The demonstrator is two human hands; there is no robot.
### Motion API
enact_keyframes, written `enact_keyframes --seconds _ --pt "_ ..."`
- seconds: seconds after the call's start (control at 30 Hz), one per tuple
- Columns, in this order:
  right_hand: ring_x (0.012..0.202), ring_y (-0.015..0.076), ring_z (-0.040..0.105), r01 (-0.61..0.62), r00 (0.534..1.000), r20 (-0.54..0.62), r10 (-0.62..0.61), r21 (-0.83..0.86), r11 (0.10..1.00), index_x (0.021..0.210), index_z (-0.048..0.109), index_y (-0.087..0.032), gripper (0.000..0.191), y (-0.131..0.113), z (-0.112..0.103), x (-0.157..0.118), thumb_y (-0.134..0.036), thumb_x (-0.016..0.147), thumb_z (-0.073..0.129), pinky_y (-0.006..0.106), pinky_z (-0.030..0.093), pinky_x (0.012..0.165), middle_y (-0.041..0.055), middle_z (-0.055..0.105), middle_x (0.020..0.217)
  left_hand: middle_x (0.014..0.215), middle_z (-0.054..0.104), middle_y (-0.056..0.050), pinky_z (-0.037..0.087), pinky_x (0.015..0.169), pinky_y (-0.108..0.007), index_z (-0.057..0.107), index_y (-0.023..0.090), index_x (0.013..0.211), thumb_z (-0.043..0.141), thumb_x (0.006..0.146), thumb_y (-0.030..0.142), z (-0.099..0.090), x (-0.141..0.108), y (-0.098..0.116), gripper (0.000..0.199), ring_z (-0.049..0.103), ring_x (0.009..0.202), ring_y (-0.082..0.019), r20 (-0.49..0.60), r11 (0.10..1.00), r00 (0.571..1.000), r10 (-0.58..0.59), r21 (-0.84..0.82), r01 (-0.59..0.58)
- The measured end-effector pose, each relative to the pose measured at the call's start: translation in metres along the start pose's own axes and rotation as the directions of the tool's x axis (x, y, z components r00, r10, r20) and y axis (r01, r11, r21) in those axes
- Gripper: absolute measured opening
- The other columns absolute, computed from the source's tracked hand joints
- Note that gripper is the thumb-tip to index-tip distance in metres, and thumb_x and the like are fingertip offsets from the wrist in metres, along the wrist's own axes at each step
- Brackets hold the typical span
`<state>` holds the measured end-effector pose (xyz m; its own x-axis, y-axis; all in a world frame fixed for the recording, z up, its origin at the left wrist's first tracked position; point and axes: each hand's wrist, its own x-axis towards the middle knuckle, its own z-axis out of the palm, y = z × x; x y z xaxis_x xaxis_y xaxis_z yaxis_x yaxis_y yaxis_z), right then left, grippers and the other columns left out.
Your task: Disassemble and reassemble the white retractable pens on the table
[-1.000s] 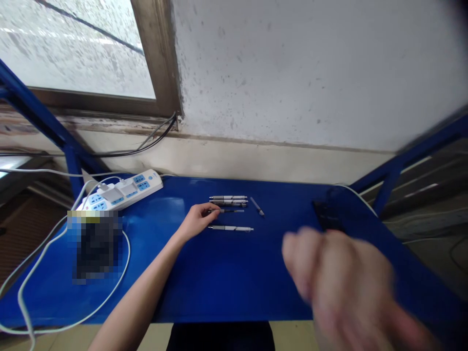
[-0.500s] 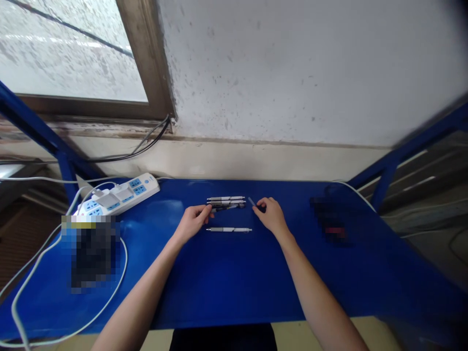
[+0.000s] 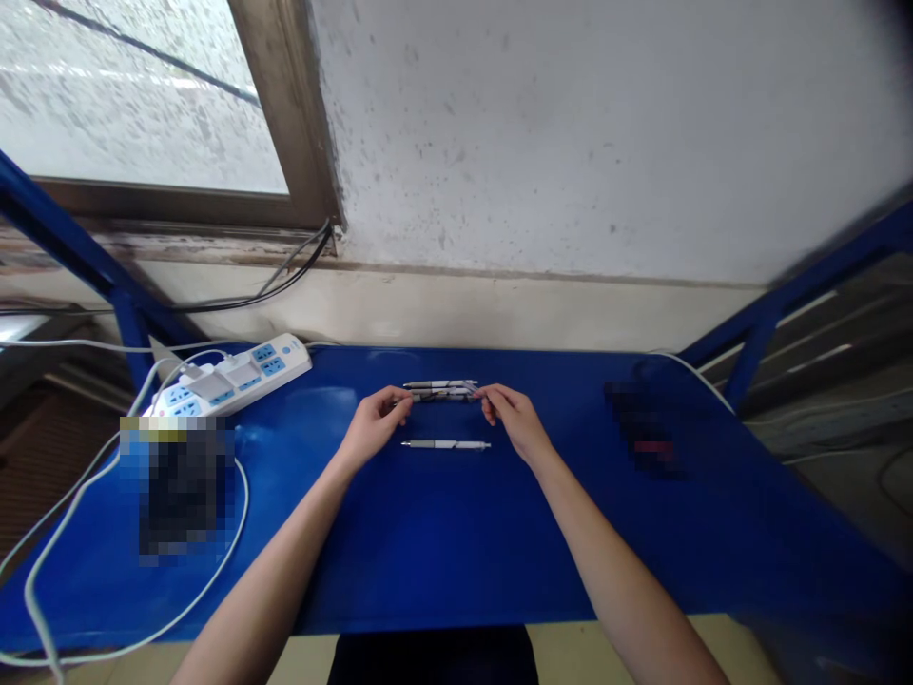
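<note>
Several slim white-and-grey pens (image 3: 437, 384) lie side by side between my hands, pointing left to right. My left hand (image 3: 377, 423) is closed at their left end, thumb and fingers pinched on a dark pen (image 3: 422, 397) that its fingertips partly cover. At the right end, my right hand (image 3: 519, 420) pinches a small pale, see-through pen piece (image 3: 472, 389), held against or just above the pens; I cannot tell whether they touch. Closer to me, a single white-and-grey pen (image 3: 446, 444) lies apart, parallel to the others.
The blue tabletop (image 3: 442, 542) carries a white power strip (image 3: 281, 371) with plugs at the left. A blurred-out dark object (image 3: 186, 495) and a looping white cable (image 3: 246, 514) are near it. Another blurred dark object (image 3: 642, 428) lies right. A wall (image 3: 542, 314) stands behind.
My right hand has moved left with the pale piece, up to the right end of the pens. My left hand has shifted slightly up, bringing the dark pen closer to the row.
</note>
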<state>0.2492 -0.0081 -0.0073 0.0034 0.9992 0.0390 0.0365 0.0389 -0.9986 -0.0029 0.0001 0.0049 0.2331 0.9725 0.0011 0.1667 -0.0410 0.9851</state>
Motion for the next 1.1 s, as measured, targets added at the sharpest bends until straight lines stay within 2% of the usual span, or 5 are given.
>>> enact_keyframes --seconds 0.2,0.57,0.77,0.97,1.1 --pt "0.057 0.0128 0.046 0.007 0.999 0.048 -0.001 -0.131 0.991 0.088 0.071 -0.018 0.032 0.008 0.001 0.000 -0.045 0.086 0.055 0.025 0.034 0.051 -0.0005 0.051 0.063 0.071 0.060 -0.001 0.040 0.054 -0.022 0.063 0.015 0.096 0.059 0.082 0.046 -0.001 -0.001 0.001 0.034 0.053 0.060 -0.012 0.002 0.999 1.000 0.010 0.039 -0.010" --pt "0.059 0.0133 0.049 0.028 0.999 -0.025 -0.031 -0.127 0.992 0.094 0.071 -0.017 0.032 0.005 -0.001 0.000 -0.044 0.085 0.056 0.025 0.036 0.052 0.0011 0.054 0.067 0.070 0.060 -0.001 0.040 0.055 -0.022 0.065 0.015 0.096 0.058 0.083 0.046 0.000 -0.002 0.003 0.034 0.054 0.060 -0.013 0.006 0.995 1.000 0.024 0.092 -0.025" --pt "0.059 0.0133 0.049 0.044 0.999 -0.007 -0.046 -0.142 0.989 0.094 0.071 -0.018 0.030 0.002 -0.001 -0.001 -0.043 0.085 0.057 0.025 0.037 0.053 0.0015 0.056 0.068 0.073 0.063 -0.002 0.042 0.057 -0.023 0.067 0.014 0.099 0.059 0.081 0.045 0.000 -0.002 0.004 0.036 0.055 0.061 -0.013 0.012 0.995 1.000 0.000 0.105 -0.001" --pt "0.062 0.0139 0.052 0.046 0.995 0.098 -0.027 -0.195 0.980 0.093 0.072 -0.019 0.029 -0.003 -0.001 -0.003 -0.043 0.085 0.057 0.026 0.040 0.057 0.0017 0.058 0.070 0.068 0.062 -0.001 0.040 0.056 -0.023 0.069 0.014 0.097 0.058 0.081 0.047 0.001 -0.002 0.002 0.038 0.053 0.059 -0.013 0.038 0.994 0.999 -0.004 0.113 -0.001" --pt "0.059 0.0137 0.050 0.016 0.999 0.044 -0.007 -0.209 0.978 0.091 0.072 -0.018 0.031 -0.004 -0.008 -0.001 -0.044 0.085 0.055 0.026 0.038 0.055 0.0007 0.056 0.065 0.066 0.060 -0.001 0.039 0.056 -0.023 0.069 0.014 0.095 0.057 0.082 0.047 0.000 -0.003 0.004 0.037 0.053 0.060 -0.014 0.017 0.993 1.000 0.004 0.114 -0.006"
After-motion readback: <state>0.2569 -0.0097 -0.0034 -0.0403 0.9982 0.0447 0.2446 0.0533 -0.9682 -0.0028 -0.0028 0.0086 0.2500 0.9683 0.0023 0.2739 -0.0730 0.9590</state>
